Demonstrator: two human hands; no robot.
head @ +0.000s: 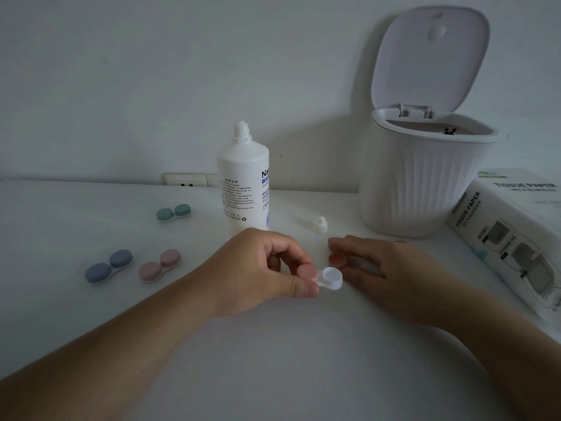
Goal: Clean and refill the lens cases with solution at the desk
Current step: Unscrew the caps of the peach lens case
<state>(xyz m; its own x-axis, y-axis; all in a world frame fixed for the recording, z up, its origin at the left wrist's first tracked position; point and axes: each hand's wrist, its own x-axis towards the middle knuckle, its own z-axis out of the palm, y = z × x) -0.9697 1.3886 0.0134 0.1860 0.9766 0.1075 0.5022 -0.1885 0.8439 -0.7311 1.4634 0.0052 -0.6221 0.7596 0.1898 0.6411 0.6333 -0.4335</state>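
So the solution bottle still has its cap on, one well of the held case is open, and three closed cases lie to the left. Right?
Not quite: the head view shows the solution bottle uncapped, its cap standing on the desk beside it. The rest holds: the left hand holds the case with one well open, and three closed cases lie to the left.

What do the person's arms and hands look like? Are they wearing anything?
Both forearms come in bare from the bottom of the picture, with no sleeves showing. The left hand and the right hand wear no gloves, and no rings, watch or bracelet can be seen. The fingernails look short and plain.
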